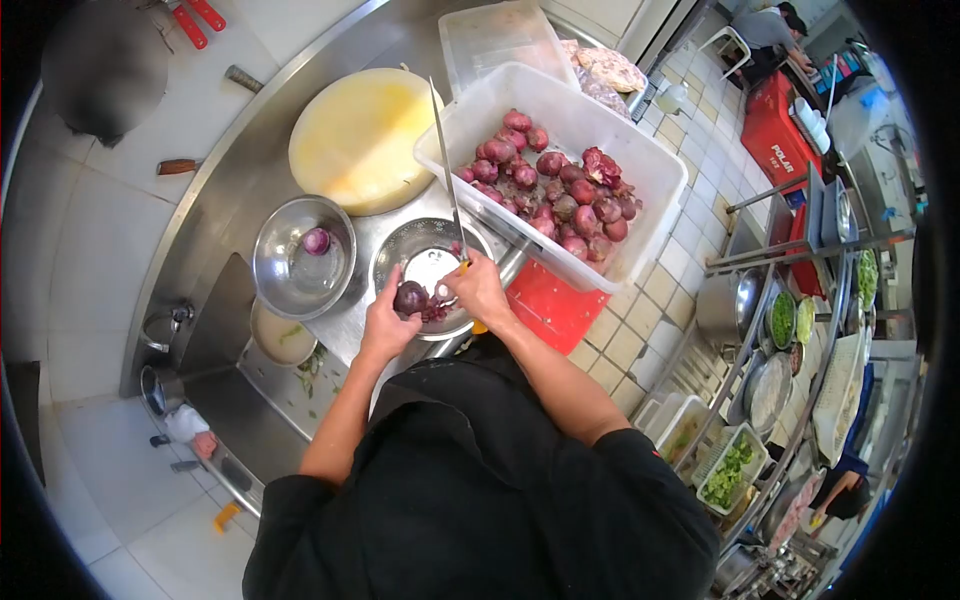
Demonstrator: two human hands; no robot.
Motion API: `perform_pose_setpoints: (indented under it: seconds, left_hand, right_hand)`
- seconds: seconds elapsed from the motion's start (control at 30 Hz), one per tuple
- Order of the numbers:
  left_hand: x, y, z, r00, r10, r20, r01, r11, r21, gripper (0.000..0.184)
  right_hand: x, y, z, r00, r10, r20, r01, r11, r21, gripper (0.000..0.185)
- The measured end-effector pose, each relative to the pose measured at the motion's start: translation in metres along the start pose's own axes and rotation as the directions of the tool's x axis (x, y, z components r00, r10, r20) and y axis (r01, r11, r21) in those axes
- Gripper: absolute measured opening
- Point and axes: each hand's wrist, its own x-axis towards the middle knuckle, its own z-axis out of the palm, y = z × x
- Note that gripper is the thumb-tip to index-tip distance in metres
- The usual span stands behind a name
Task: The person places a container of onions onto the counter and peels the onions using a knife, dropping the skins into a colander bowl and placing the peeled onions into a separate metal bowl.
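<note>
My left hand (388, 324) is closed round a dark red onion (410, 298), held over a perforated metal colander (398, 245) with onion skins (437, 309) in it. In my right hand (478, 288) is a long knife (446, 165); its yellow handle shows at my fingers and its blade points up and away from me. To the left, a metal bowl (275, 262) has one purple peeled onion (316, 241) inside. Beyond my right hand, a white plastic bin (648, 215) contains many red onions (550, 190).
A large round yellowish board (355, 135) leans at the back of the steel sink (270, 385). A pale bowl (282, 335) sits in the basin. Beside my right arm lies a red board (555, 310). Shelves with pans (728, 300) stand right; another person (770, 38) is far back.
</note>
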Motion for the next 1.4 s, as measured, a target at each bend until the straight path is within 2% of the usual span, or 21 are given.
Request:
perform_pose_setpoints:
  seconds: [0.07,0.17,0.2,0.3,0.4,0.43,0.47,0.6,0.8,1.1,1.2,1.3,1.4]
  left_hand:
    - [0.0,-0.015,-0.005,0.994,-0.083,-0.075,0.07,0.983,-0.168,0.074]
    - [0.003,-0.032,-0.018,0.959,-0.282,0.034,0.258,0.814,-0.52,0.066]
    - [0.004,-0.033,-0.019,0.959,-0.281,0.029,0.246,0.783,-0.571,0.062]
    - [0.006,-0.029,-0.021,0.963,-0.265,0.042,0.203,0.616,-0.761,0.061]
    - [0.008,-0.016,-0.017,0.964,-0.261,0.053,0.189,0.526,-0.83,0.061]
    - [0.01,-0.015,-0.015,0.968,-0.249,0.043,0.172,0.523,-0.835,0.06]
    - [0.011,-0.015,-0.012,0.971,-0.236,0.034,0.155,0.519,-0.841,0.059]
    - [0.022,-0.008,-0.004,0.959,-0.281,0.04,0.162,0.426,-0.89,0.056]
    - [0.027,-0.016,0.004,0.965,-0.262,-0.017,0.115,0.479,-0.87,0.054]
    - [0.023,-0.008,0.016,0.957,-0.288,-0.027,0.123,0.49,-0.863,0.037]
    - [0.016,0.005,0.027,0.98,-0.199,-0.03,0.089,0.561,-0.823,0.03]
    - [0.019,0.008,0.022,0.977,-0.206,-0.045,0.081,0.561,-0.824,0.029]
    - [0.017,0.01,0.026,0.978,-0.201,-0.062,0.077,0.618,-0.783,0.032]
  right_hand:
    - [0.002,0.001,-0.004,0.997,-0.072,-0.015,0.069,0.987,-0.148,0.052]
    - [0.005,0.003,-0.009,0.989,-0.146,0.02,0.145,0.939,-0.313,0.056]
    - [0.003,0.0,-0.01,0.992,-0.107,0.066,0.124,0.926,-0.356,0.061]
    - [-0.013,-0.015,-0.01,0.992,-0.099,0.078,0.122,0.914,-0.386,0.055]
    - [-0.034,-0.042,-0.014,0.984,-0.025,0.174,0.086,0.932,-0.353,0.06]
    - [-0.04,-0.045,-0.015,0.979,-0.001,0.203,0.072,0.936,-0.344,0.063]
    - [-0.043,-0.028,-0.01,0.98,-0.098,0.174,0.155,0.921,-0.357,0.062]
    - [-0.058,-0.021,-0.01,0.971,-0.073,0.226,0.172,0.873,-0.456,0.06]
    - [-0.076,-0.026,-0.025,0.973,0.058,0.223,0.058,0.875,-0.481,0.058]
    - [-0.092,-0.018,-0.032,0.976,0.089,0.196,0.023,0.862,-0.506,0.057]
    - [-0.08,-0.021,-0.023,0.983,0.035,0.178,0.059,0.867,-0.495,0.056]
    - [-0.071,-0.019,-0.013,0.988,-0.007,0.155,0.079,0.882,-0.464,0.054]
    - [-0.062,-0.021,-0.003,0.988,-0.016,0.155,0.075,0.921,-0.382,0.054]
